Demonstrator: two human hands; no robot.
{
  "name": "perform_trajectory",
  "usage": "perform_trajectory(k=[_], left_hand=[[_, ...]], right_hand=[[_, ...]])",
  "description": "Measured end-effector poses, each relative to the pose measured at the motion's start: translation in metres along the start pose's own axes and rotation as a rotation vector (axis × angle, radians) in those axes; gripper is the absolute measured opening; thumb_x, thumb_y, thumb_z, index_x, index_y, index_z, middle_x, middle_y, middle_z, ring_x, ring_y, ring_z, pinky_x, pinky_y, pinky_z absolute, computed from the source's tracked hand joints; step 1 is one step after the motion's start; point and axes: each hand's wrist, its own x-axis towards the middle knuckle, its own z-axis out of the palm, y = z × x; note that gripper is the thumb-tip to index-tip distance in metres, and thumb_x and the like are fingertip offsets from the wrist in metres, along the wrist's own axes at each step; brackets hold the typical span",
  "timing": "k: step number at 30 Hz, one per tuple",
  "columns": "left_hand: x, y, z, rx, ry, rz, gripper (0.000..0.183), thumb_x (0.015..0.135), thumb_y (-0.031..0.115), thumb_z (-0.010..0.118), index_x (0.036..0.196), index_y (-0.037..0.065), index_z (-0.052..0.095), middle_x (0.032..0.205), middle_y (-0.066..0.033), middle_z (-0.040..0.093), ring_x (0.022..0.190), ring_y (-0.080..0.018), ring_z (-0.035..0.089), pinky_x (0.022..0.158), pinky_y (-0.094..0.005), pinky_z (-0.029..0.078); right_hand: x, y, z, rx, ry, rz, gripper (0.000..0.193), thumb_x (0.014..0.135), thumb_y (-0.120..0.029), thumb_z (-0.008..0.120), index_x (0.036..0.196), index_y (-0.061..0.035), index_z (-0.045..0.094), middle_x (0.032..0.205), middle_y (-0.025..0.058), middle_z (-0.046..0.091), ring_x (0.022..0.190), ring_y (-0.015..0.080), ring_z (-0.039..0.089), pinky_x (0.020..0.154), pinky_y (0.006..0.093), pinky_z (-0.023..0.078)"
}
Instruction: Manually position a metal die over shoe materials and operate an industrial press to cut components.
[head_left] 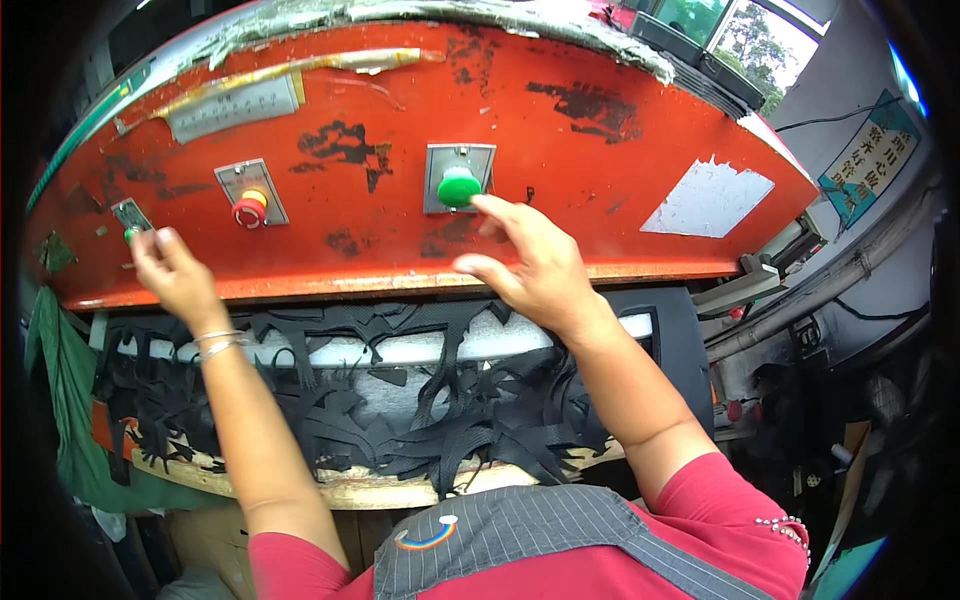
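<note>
My left hand [178, 278], with bracelets at its wrist, is raised to the left end of a red machine panel [330, 225]. Its fingertips are at a small green button [130, 234], partly covering it; whether they press it I cannot tell. Further right, my right hand [540, 262] has its fingers curved and the thumb spread away. One fingertip meets or nearly meets the lower edge of a large green push button [460, 186]. Neither hand holds anything. Between the two green buttons sits a red knob [249, 209] with a yellow collar.
Below the panel, tangled black cut-out strips [450, 430] lie over a pale board [400, 490] with a light bar [330, 352]. Green cloth [65, 400] hangs at left. Pipes [790, 320] and a blue sign [868, 160] are along the right wall.
</note>
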Motion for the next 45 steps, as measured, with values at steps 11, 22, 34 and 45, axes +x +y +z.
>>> perform_trajectory(k=[11,22,34,45], left_hand=[[0.1,-0.037,-0.036,0.346,-0.246,-0.081,0.083,0.098,0.054,0.037,0.149,-0.003,0.005,0.156,-0.0247,0.006,0.146,-0.0364,0.005,0.117,-0.0459,0.007],[-0.168,0.209,-0.148,-0.119,-1.318,-0.11,0.011,0.081,0.019,0.069,0.078,0.008,0.069,0.073,-0.0104,0.064,0.069,-0.0306,0.062,0.066,-0.0402,0.05],[-0.232,0.27,-0.159,0.242,-1.362,0.056,0.021,0.084,0.023,0.061,0.075,0.004,0.064,0.078,-0.0135,0.059,0.081,-0.0337,0.058,0.07,-0.0436,0.048],[-0.195,0.264,-0.091,0.274,-1.708,-0.157,0.034,0.083,0.039,0.065,0.082,0.006,0.073,0.078,-0.0166,0.067,0.075,-0.0357,0.066,0.068,-0.0427,0.052]], right_hand=[[0.05,-0.013,0.02,0.102,0.084,-0.058,0.022,0.082,-0.016,0.069,0.096,-0.0038,0.059,0.079,0.0122,0.058,0.072,0.0296,0.059,0.064,0.0376,0.049],[-0.146,-0.083,-0.083,0.013,-1.012,0.258,0.052,0.076,-0.053,0.067,0.092,-0.0041,0.061,0.091,0.0124,0.062,0.092,0.0318,0.06,0.082,0.0424,0.046],[-0.205,-0.083,-0.099,-0.223,-0.76,0.238,0.046,0.059,-0.04,0.082,0.086,-0.0071,0.066,0.087,0.0082,0.062,0.091,0.0261,0.058,0.08,0.0374,0.047],[-0.102,0.03,-0.069,-0.202,-0.672,0.594,0.064,0.081,-0.062,0.059,0.096,0.0006,0.063,0.093,0.0215,0.066,0.085,0.0377,0.066,0.074,0.0458,0.054]])
